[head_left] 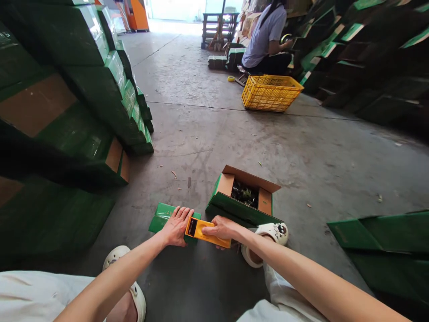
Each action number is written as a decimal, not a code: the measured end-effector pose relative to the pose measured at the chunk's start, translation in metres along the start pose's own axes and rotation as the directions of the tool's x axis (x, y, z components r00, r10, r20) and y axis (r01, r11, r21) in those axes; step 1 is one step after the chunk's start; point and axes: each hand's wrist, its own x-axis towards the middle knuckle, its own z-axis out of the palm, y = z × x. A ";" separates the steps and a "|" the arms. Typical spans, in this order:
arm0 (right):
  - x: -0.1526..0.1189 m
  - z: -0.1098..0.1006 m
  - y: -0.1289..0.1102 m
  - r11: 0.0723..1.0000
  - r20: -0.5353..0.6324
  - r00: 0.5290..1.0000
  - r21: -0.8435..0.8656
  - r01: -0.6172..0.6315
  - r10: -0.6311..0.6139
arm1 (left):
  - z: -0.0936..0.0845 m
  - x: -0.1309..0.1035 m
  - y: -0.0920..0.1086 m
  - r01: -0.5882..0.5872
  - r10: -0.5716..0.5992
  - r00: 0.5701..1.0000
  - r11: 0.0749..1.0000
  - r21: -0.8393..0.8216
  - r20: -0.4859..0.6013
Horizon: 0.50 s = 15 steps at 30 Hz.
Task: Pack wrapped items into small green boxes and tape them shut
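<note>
A small green box (163, 214) with shiny clear tape on its top lies on the floor between my feet. My left hand (177, 227) rests on its top, fingers stretched out and lying nearly flat. My right hand (224, 228) is wrapped round a yellow-orange tool (214, 235), whose dark-windowed left end is at the box's right part, beside my left fingers. Whether the tool touches the box cannot be made out. Just behind my right hand stands an open green carton (231, 208) with brown flaps and dark, leafy contents (246, 195).
Stacked green boxes (90, 89) rise on the left. More green cartons (385, 237) lie at the right edge. A yellow crate (272, 94) stands ahead, near a seated person (268, 36). My shoes (279, 232) flank the work area. A pallet (219, 29) stands farther back.
</note>
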 end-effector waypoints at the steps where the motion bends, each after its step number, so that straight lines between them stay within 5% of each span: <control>1: -0.005 0.000 -0.004 1.000 0.023 1.000 0.028 0.005 -0.006 | 0.000 0.000 0.003 -0.004 0.004 1.000 1.000 -0.005 -0.007; 7: -0.043 -0.022 0.003 0.998 0.228 0.972 0.030 0.051 -0.057 | -0.003 -0.026 -0.002 -0.083 0.083 0.996 0.996 -0.011 0.023; 12: -0.066 -0.049 0.047 0.979 0.274 0.942 0.004 -0.204 0.195 | -0.005 -0.034 0.003 -0.074 0.074 0.997 0.997 -0.011 -0.011; 15: -0.071 -0.050 0.056 0.972 0.273 0.938 0.038 -0.234 0.215 | -0.003 -0.034 0.005 -0.067 0.067 0.998 0.998 -0.006 -0.018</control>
